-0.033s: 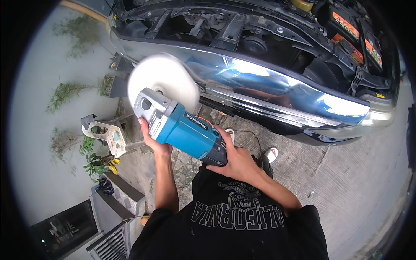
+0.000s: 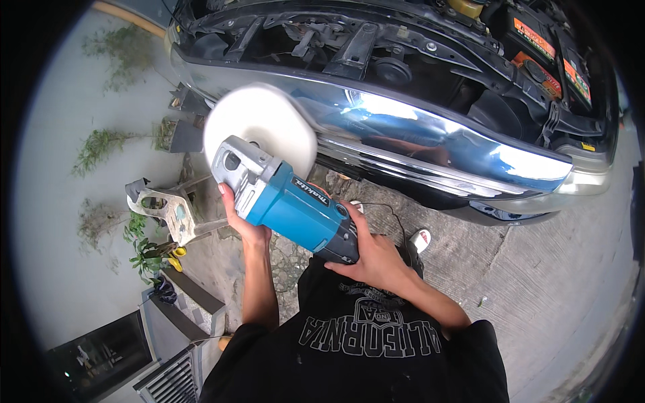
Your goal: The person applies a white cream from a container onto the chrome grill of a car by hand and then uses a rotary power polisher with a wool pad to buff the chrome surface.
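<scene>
A teal and black electric polisher (image 2: pixel 292 209) with a silver metal head is held in both my hands. My left hand (image 2: pixel 243 218) wraps the underside near the metal head, its thumb up along the side. My right hand (image 2: pixel 373 252) grips the black rear end. The round white polishing pad (image 2: pixel 235 117) has a smeared edge, as if spinning. It overlaps the left part of the car's shiny chrome front panel (image 2: pixel 410 127); whether it touches the panel I cannot tell.
Above the panel lies the open engine bay (image 2: pixel 396 50), with orange-labelled batteries (image 2: pixel 534 40) at the right. At left, a worn pale chair (image 2: pixel 171 211) and potted plants (image 2: pixel 144 248) stand by the wall. A thin dark cord (image 2: pixel 390 207) runs over the concrete near my feet.
The polisher and both my hands have shifted slightly to the right. The pad covers a little more of the panel's left part. My grip looks the same.
</scene>
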A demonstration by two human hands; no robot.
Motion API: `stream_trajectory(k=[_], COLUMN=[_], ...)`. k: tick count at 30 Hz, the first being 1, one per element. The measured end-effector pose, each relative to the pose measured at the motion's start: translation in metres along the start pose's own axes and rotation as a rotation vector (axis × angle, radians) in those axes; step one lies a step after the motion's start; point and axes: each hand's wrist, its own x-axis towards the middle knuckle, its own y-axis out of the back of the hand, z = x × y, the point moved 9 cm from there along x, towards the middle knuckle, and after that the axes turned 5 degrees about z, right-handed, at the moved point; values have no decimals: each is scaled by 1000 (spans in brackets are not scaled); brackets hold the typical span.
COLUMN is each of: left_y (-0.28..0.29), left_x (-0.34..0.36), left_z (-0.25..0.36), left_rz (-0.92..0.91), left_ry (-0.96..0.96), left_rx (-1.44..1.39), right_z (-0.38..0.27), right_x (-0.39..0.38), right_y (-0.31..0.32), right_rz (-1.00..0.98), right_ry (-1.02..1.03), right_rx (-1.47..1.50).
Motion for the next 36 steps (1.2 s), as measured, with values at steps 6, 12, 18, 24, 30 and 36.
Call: stream_trajectory(k=[6, 12, 18, 24, 30, 36], left_y=[-65, -112, -107, -48, 12, 46], left_x=[-94, -154, -118, -16, 108, 206], left_z=[-40, -71, -42, 13, 48, 90], left_rz=[-54, -167, -44, -9, -50, -124], left_ry=[187, 275, 277, 109, 133, 125], left_rx=[-27, 57, -68, -28, -142, -165], right_z=[-7, 15, 0, -57, -109, -154], right_x=[-118, -193, -151, -48, 62, 160], right_y=[73, 99, 89, 38, -25, -71], right_rz=[62, 125, 63, 0, -45, 1], right_ry=[-178, -393, -290, -51, -74, 47], right_rx=[23, 173, 107, -32, -17, 3])
